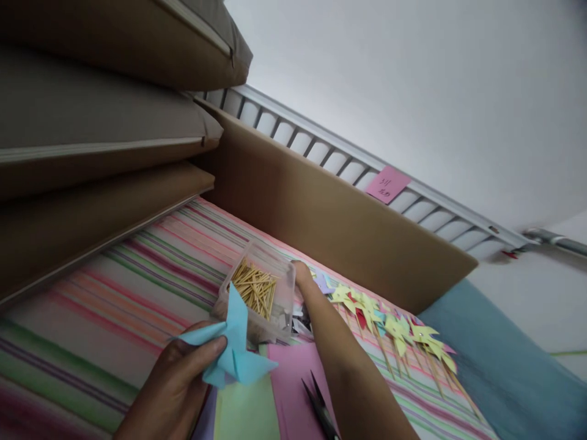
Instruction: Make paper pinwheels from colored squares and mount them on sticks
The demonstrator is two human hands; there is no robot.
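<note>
A light blue paper pinwheel (235,348) is pinched between the thumb and fingers of my left hand (183,366). Its folded blades stand out in front of the plastic box. My right arm stretches forward, and my right hand (301,278) is beside the far right side of the clear plastic box (285,269); its fingers are hidden. Many thin golden sticks (257,290) fill the left part of that box. Below lie pink paper (293,373) and pale green paper (247,409). A dark pointed tool with two parted tips, like scissors (321,409), rests on the pink sheet.
Several finished pinwheels on sticks (397,330) lie to the right on the striped cloth (137,293). A brown board (330,201) leans before a white radiator (302,143) bearing a pink note (387,184). Stacked cushions (101,110) rise at left; blue fabric (509,354) is at right.
</note>
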